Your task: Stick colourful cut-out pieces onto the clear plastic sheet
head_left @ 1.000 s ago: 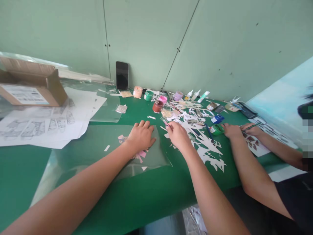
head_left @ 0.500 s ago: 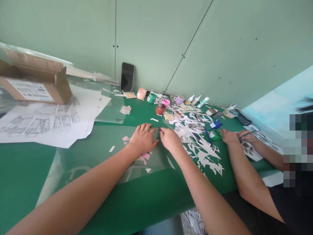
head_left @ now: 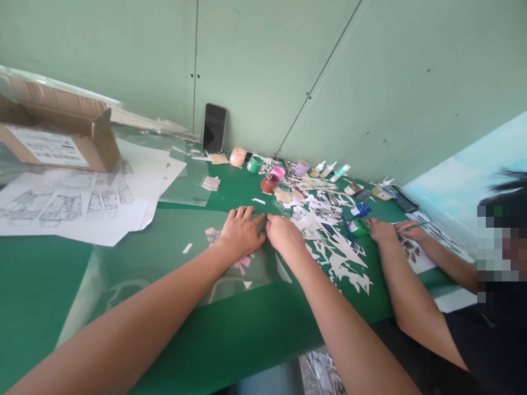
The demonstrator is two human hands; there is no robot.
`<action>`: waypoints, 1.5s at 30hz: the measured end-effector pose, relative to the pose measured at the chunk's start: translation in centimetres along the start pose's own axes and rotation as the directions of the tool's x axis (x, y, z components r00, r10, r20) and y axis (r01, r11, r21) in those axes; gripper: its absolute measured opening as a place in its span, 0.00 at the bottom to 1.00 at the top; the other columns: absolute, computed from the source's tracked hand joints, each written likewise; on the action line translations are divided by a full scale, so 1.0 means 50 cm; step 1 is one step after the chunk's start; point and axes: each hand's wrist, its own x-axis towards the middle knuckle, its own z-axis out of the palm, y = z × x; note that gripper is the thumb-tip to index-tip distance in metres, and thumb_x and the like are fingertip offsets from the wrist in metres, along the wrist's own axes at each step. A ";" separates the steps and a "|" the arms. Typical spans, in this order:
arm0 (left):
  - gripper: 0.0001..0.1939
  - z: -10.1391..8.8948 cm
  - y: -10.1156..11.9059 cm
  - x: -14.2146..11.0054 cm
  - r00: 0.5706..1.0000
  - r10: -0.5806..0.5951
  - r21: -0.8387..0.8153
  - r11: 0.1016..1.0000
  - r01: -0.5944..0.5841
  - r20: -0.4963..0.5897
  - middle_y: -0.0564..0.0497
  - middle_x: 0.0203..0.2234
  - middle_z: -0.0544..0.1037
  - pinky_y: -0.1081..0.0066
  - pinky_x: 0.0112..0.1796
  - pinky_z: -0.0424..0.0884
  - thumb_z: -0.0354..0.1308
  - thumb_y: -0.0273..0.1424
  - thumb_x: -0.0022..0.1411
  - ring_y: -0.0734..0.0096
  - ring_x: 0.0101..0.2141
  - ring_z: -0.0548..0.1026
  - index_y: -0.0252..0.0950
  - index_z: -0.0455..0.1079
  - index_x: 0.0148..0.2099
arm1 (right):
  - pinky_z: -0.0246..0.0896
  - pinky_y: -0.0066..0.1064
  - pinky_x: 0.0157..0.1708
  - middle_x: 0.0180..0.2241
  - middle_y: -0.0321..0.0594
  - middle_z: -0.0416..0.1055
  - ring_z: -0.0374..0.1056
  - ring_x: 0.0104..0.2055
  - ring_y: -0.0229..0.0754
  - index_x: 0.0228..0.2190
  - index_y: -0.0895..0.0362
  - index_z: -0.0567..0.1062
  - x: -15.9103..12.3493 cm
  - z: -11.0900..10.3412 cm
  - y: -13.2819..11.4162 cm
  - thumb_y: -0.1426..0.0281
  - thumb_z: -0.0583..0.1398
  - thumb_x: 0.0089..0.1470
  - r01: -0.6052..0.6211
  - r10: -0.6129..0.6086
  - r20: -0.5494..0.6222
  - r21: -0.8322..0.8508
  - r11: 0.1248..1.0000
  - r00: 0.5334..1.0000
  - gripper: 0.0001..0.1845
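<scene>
1. Since the first frame, the right hand [head_left: 285,235] has moved left, from beside the white paper scraps [head_left: 343,252] to beside the left hand [head_left: 242,233].
2. Frame centre: the left hand lies palm-down, fingers slightly spread, on the clear plastic sheet [head_left: 164,233], near pink paper pieces [head_left: 244,263].
3. The right hand's fingers are bunched near the sheet's upper-right edge; their grip cannot be told.

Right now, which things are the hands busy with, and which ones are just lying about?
With the hands:
- left hand, spread on the clear sheet
- right hand, beside the left
- pink scraps

Just lying about:
- leaning phone
- cardboard box
- printed papers
- red pot
- white scraps
</scene>
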 end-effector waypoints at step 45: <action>0.27 0.013 0.008 0.002 0.997 -0.024 -0.044 0.999 0.021 -0.069 0.38 0.59 0.67 0.54 0.55 0.57 0.46 0.39 0.66 0.50 0.56 0.63 0.35 0.65 0.63 | 0.63 0.32 0.41 0.45 0.50 0.77 0.74 0.47 0.48 0.55 0.56 0.70 -0.193 0.007 0.020 0.71 0.46 0.64 -0.073 0.080 0.094 -0.073 0.995 0.992 0.22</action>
